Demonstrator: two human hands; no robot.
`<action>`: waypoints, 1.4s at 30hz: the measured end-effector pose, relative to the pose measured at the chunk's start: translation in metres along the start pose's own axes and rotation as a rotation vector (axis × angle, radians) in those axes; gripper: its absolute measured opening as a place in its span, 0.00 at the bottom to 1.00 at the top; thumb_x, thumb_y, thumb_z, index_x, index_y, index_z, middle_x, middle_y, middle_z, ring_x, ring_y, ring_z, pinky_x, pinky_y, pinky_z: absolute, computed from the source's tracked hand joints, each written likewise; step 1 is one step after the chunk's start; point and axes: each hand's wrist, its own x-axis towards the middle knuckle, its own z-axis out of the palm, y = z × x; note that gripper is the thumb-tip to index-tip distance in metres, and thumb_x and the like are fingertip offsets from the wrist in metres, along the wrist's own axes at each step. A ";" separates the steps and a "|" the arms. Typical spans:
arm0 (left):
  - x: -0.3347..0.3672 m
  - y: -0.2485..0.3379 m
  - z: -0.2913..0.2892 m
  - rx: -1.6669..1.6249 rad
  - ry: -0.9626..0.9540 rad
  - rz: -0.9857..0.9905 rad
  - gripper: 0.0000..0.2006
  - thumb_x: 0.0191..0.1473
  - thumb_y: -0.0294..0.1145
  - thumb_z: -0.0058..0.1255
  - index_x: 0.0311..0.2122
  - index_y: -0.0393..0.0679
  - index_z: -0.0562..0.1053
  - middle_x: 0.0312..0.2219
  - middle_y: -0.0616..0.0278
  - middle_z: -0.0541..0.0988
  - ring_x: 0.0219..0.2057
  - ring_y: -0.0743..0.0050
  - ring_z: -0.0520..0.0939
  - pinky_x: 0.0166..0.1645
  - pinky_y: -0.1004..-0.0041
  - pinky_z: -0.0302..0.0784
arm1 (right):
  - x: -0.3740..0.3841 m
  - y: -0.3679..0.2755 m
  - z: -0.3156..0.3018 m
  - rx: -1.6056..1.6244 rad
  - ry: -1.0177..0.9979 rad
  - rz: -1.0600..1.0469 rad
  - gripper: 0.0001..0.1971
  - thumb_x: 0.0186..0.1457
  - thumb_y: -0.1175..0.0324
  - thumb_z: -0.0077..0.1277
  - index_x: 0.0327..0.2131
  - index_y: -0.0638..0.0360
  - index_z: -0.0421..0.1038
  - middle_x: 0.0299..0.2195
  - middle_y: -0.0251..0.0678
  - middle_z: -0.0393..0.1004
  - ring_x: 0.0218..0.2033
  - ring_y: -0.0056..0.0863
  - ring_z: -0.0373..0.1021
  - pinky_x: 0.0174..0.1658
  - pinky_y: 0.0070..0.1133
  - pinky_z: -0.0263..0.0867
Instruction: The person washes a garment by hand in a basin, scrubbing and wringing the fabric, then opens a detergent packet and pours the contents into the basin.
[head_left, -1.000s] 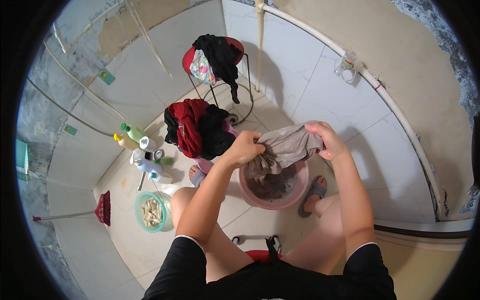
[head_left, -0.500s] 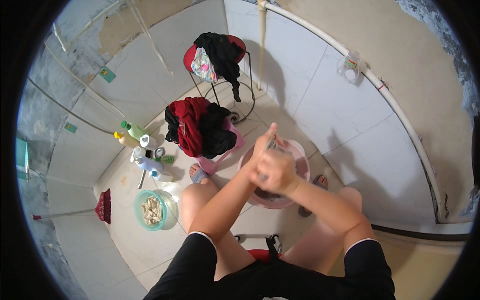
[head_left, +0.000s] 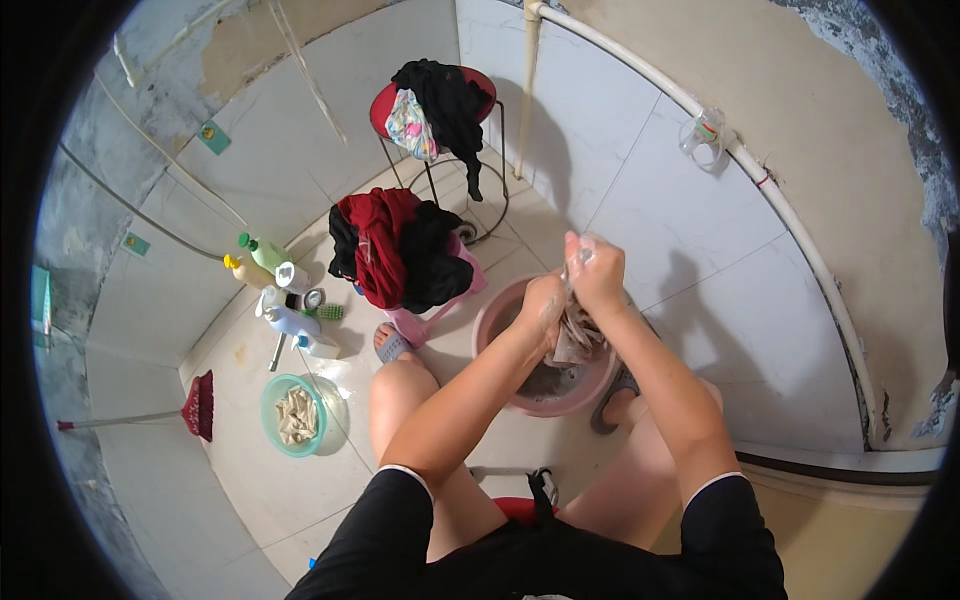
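A wet, soapy, greyish-beige cloth point(head_left: 573, 343) hangs bunched between my hands over a pink basin point(head_left: 486, 322). My left hand point(head_left: 543, 304) is closed round one part of it. Slightly higher and to the right, my right hand point(head_left: 598, 272) grips another part in a fist, with suds on the skin. Dark sudsy water point(head_left: 545, 382) fills the bottom of the basin, which stands on the floor between my feet. The cloth's exact kind does not show.
Red and black clothes point(head_left: 385, 250) are heaped on a low pink stool point(head_left: 420, 325); more garments drape a red stool point(head_left: 382, 108) behind. Several bottles point(head_left: 290, 320) stand at left, near a green basin point(head_left: 268, 425) of beige cloth. A red brush point(head_left: 198, 407) lies by the wall.
My hands were pressed together, blurred, over the basin. Now they are apart, the right one higher and further right, and the cloth hangs visibly between them.
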 end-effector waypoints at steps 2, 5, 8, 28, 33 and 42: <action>0.013 -0.007 -0.030 0.253 0.018 0.074 0.10 0.55 0.30 0.41 0.31 0.35 0.71 0.25 0.59 0.75 0.23 0.71 0.76 0.25 0.66 0.71 | -0.020 -0.023 0.001 0.068 -0.009 -0.164 0.07 0.46 0.71 0.54 0.18 0.59 0.70 0.17 0.40 0.66 0.17 0.41 0.64 0.20 0.30 0.58; 0.025 -0.019 -0.045 -0.274 -0.219 0.106 0.09 0.55 0.31 0.43 0.27 0.39 0.72 0.24 0.59 0.74 0.22 0.72 0.75 0.23 0.69 0.70 | -0.027 -0.033 0.007 0.169 0.010 -0.260 0.10 0.49 0.72 0.52 0.17 0.62 0.67 0.16 0.42 0.64 0.17 0.42 0.62 0.20 0.31 0.56; -0.001 -0.001 -0.002 -0.013 0.020 0.033 0.09 0.56 0.31 0.42 0.28 0.39 0.72 0.24 0.60 0.75 0.23 0.72 0.76 0.25 0.70 0.70 | -0.016 0.001 0.002 0.045 0.018 -0.098 0.09 0.50 0.70 0.52 0.18 0.58 0.69 0.17 0.40 0.65 0.17 0.41 0.64 0.20 0.32 0.57; -0.026 0.028 0.001 -0.063 -0.089 -0.047 0.21 0.52 0.49 0.46 0.40 0.38 0.71 0.31 0.58 0.76 0.32 0.65 0.78 0.39 0.66 0.76 | -0.013 0.016 0.004 0.179 -0.037 0.234 0.20 0.57 0.56 0.48 0.19 0.62 0.67 0.21 0.41 0.69 0.18 0.34 0.66 0.24 0.27 0.61; -0.032 0.046 -0.010 0.088 -0.301 -0.073 0.19 0.57 0.43 0.47 0.45 0.36 0.70 0.34 0.58 0.77 0.32 0.69 0.78 0.37 0.68 0.77 | 0.006 0.066 -0.014 0.548 -0.007 0.569 0.26 0.59 0.46 0.42 0.24 0.62 0.69 0.21 0.31 0.68 0.24 0.20 0.62 0.28 0.22 0.61; 0.015 0.012 -0.055 0.404 -0.297 0.174 0.16 0.63 0.43 0.37 0.30 0.44 0.70 0.25 0.65 0.73 0.27 0.79 0.74 0.35 0.75 0.72 | -0.041 -0.070 -0.009 0.008 -0.077 -0.477 0.14 0.49 0.69 0.56 0.14 0.55 0.66 0.20 0.34 0.67 0.19 0.32 0.67 0.25 0.21 0.66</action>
